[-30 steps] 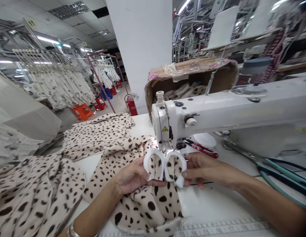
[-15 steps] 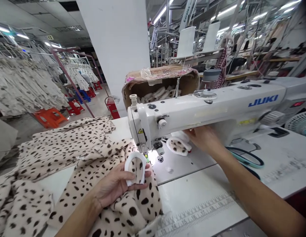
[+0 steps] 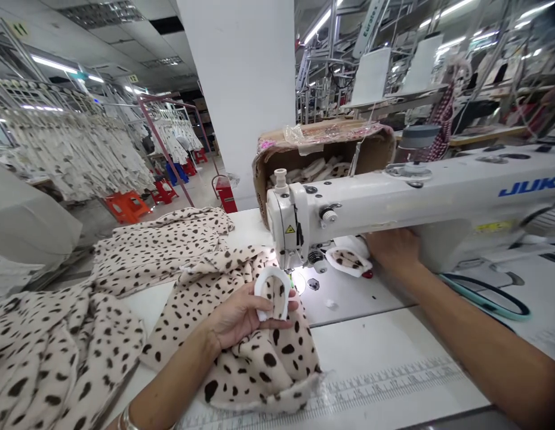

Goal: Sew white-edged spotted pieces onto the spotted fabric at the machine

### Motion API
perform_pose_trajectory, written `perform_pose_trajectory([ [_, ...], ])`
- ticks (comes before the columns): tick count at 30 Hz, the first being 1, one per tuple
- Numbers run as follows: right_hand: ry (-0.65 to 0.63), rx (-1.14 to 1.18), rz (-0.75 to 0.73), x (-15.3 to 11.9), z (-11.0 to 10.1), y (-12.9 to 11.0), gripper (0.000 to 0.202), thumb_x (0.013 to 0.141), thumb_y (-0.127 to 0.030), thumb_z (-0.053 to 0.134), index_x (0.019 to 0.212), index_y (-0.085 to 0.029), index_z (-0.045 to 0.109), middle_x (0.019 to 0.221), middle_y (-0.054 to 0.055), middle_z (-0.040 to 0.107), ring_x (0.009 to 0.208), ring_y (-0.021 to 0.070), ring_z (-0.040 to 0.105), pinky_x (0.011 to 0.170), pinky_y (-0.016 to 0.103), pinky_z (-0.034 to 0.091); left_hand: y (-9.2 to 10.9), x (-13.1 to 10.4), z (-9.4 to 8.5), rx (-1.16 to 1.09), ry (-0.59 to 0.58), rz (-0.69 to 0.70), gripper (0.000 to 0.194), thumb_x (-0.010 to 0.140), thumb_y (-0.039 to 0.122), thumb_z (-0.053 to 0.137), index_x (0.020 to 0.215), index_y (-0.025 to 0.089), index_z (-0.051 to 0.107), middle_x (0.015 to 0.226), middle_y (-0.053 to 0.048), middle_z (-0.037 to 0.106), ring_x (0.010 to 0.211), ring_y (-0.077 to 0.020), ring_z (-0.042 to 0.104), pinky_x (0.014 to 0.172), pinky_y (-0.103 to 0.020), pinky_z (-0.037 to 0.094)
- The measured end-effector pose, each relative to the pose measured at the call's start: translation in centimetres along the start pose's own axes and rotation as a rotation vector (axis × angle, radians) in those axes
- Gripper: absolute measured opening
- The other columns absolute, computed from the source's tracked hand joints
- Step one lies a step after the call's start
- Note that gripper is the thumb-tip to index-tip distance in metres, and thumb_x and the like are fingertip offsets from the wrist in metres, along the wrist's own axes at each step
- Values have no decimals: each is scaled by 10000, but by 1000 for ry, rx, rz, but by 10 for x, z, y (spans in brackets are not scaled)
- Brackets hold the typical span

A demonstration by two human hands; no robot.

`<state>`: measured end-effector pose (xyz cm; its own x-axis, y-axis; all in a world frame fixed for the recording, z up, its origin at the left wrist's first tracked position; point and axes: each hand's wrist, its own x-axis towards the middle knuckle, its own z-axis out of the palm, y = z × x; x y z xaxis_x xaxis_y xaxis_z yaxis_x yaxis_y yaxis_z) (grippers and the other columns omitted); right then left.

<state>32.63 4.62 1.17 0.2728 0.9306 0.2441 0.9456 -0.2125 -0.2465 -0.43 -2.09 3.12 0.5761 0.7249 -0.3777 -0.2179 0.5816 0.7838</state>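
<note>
My left hand pinches a small rounded, ear-shaped fabric piece, spotted in the middle with a white border, thumb on its front. It is held just in front of the needle area of the white sewing machine. Beneath that hand lies spotted beige fabric. Under the machine's arm reaches my right hand, its fingers hidden behind the arm. Close to its left, another ear-shaped piece with a white edge rests on the machine bed, beside a small red thing.
Behind the machine stands an open cardboard box containing fabric pieces. Folded spotted fabric covers the table's left. A teal-and-black ring-shaped item lies right of my right forearm. A printed ruler runs along the front edge.
The view has swung left, so things appear further right. My right hand has gone deeper under the machine's arm. My left hand still holds the ear-shaped piece.
</note>
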Motion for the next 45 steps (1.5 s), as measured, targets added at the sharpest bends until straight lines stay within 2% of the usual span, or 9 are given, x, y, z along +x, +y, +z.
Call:
perform_pose_trajectory([
  [3,-7,128,167,-7,-16,-4,287,959,-374,587,1202,-222,609,1294,98,574,1098,237,585,918,428,505,0,-1,0,-28,-27,20,400,749,-31,646,1132,81,626,1206,-191,670,1176,-351,627,998,-558,506],
  [5,-99,255,172,-15,-28,-7,277,964,-396,576,1179,-226,616,1250,80,594,1047,217,605,882,399,521,-1,-1,-2,-50,-56,41,453,720,-45,640,1150,95,617,1169,-170,685,1161,-343,636,994,-570,502],
  [9,-501,556,80,-35,-43,-14,302,966,-416,548,1116,-158,595,948,54,684,736,146,649,626,279,531,-3,2,-6,-72,-111,68,522,663,-64,622,1155,108,612,1143,-150,692,1142,-332,644,996,-594,486],
  [13,-881,788,-10,-56,-40,-28,497,817,-480,700,1144,-149,525,787,73,717,556,136,618,464,231,450,-5,3,-7,-81,-128,81,555,628,-57,628,1155,116,601,1153,-151,687,1161,-335,631,991,-589,489],
  [19,-1191,976,-106,-88,-24,-57,589,763,-583,732,1090,-160,484,761,56,710,503,102,605,415,181,409,-6,0,4,16,-26,61,496,656,19,754,1111,133,595,1054,-108,704,1026,-276,691,968,-484,527],
  [27,-1255,1060,-215,-113,-9,-80,554,815,-583,677,1149,-188,480,821,45,705,528,137,642,394,196,408,-14,-2,22,277,180,288,493,615,49,827,1046,157,614,928,-35,679,917,-203,651,853,-347,532],
  [32,-1180,965,-211,-108,-9,-76,439,782,-583,694,872,-171,572,591,-39,558,393,44,384,391,198,289,-15,-2,23,273,261,220,537,577,-11,809,1046,161,611,973,-47,682,970,-228,644,898,-394,530],
  [38,-1206,973,-130,-104,-14,-75,486,732,-637,699,803,-187,531,584,-70,454,442,39,291,419,207,199,-15,0,17,143,197,166,556,559,14,863,1049,150,636,1123,-111,690,1127,-298,630,1007,-471,498],
  [45,-1192,972,-152,-106,-13,-75,492,723,-665,693,758,-204,525,552,-58,457,438,63,326,423,231,215,-13,0,15,85,141,166,542,592,36,873,1067,142,634,1073,-109,716,1067,-274,676,1011,-443,517],
])
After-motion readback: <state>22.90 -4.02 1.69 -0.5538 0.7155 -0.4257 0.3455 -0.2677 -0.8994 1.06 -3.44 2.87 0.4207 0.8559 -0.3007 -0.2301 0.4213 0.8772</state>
